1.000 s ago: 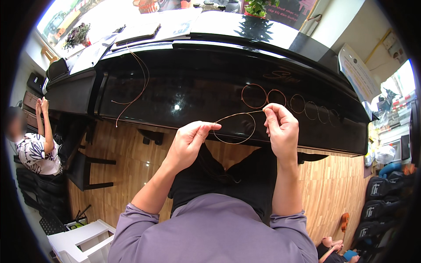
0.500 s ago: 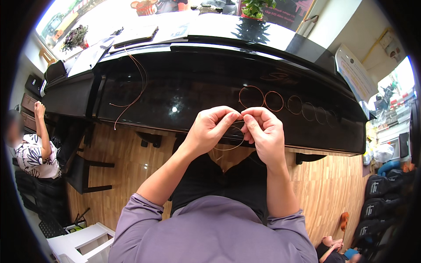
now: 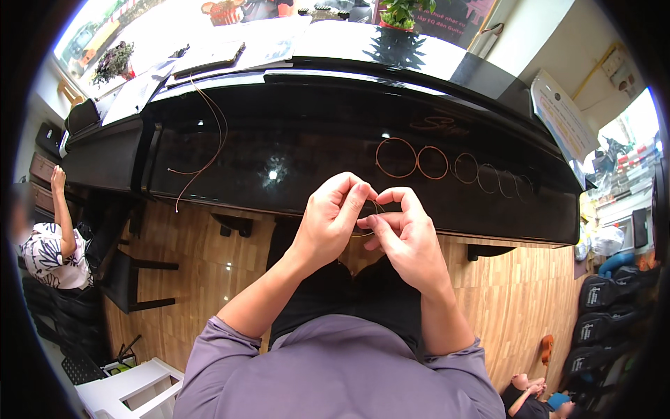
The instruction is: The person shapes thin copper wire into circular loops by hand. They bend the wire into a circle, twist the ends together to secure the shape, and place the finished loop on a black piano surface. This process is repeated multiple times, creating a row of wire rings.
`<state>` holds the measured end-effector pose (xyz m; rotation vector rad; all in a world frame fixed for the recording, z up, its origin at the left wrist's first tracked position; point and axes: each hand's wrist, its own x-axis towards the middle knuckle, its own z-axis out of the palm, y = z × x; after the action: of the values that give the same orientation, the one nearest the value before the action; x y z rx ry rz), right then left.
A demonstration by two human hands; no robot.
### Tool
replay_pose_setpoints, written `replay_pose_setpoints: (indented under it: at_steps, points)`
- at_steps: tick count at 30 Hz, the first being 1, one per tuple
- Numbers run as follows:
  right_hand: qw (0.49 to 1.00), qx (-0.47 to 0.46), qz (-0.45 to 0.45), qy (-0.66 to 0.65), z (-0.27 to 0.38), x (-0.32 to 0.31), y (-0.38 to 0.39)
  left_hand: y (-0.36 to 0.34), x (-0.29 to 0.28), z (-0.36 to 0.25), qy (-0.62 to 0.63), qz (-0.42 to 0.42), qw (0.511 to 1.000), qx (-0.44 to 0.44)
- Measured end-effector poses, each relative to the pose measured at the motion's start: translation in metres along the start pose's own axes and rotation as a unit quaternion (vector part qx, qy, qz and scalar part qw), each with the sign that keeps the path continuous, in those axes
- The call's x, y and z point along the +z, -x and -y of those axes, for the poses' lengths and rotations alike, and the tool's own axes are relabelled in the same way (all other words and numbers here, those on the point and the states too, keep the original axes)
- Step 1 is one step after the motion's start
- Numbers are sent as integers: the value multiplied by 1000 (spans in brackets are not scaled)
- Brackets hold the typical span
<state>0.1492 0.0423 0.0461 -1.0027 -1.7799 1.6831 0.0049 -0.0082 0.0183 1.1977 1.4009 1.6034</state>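
In front of me, below the edge of the black piano, my left hand pinches a thin brass-coloured string, gathered into a loop and partly hidden by my fingers. My right hand is close beside it, thumb and fingers bent on the same loop. Several coiled strings, copper to silvery, lie in a row across the piano's black surface to the right. Two loose copper strings hang in long curves farther left.
Papers, a dark flat case and a potted plant sit along the top. A person is at the left beside a black chair, another at lower right near a small guitar and stacked black bags.
My hands were apart with the string's loop stretched between them; they have come together and lower on the right, closing round a smaller loop. The person at left has lowered their hands slightly.
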Motion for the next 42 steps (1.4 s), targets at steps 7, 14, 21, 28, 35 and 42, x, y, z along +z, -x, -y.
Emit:
replay_pose_setpoints:
  at_steps: [7, 14, 21, 28, 35, 42]
  points:
    - [851, -223, -117, 462, -3, -5, -1, 4, 1, 2, -53, 45, 995, 66]
    - [942, -257, -94, 195, -13, -16, -19, 3, -4, 2, 186, 60, 978, -75]
    - [984, -161, -82, -6, -13, -7, -12, 4, -5, -1, 57, 39, 998, -13]
    - [981, -85, -43, -169, -5, 9, -1, 6, 5, 4, -52, -103, 985, 127]
    - [979, -136, -106, 107, 2, 6, -11, 13, -2, 2, -78, -14, 987, 141]
    - [803, -425, -239, 343, 1, -6, -26, 17, -14, 5, 99, 46, 994, 26]
